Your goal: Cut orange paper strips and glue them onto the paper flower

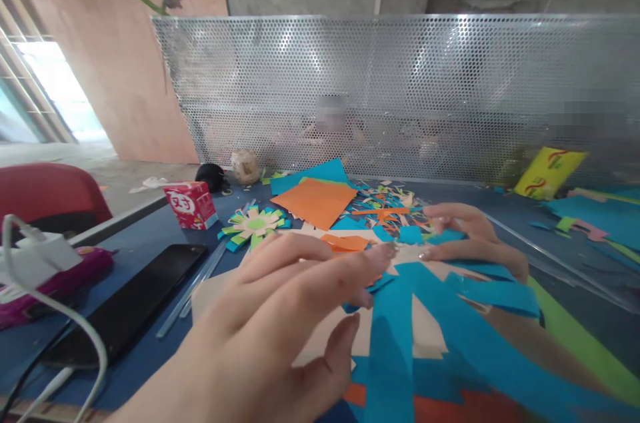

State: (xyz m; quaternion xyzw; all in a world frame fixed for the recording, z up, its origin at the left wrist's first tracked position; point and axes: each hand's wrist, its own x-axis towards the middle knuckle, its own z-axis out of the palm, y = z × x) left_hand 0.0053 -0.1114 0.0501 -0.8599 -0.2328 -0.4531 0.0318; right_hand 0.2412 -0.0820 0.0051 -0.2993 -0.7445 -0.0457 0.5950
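Note:
A large layered paper flower [393, 343], made of blue strips on pale paper with a little orange, lies close in front of me. My left hand [280, 316] reaches over it from the left, fingers stretched and thumb apart. Its index fingertip touches the flower's centre beside small blue and orange pieces. From the right, my right hand [480, 243] grips the flower's edge, partly covered by blue strips; its fingertips rest near the centre. Past my left hand lies a smaller green, pale and blue paper flower [254, 224].
Orange paper [317, 202] and scattered scraps [387, 200] lie behind. To the left are a red box [190, 204], a black phone [135, 303] and a white cable [75, 326]. A yellow packet [547, 173] leans against the perforated metal screen [390, 90].

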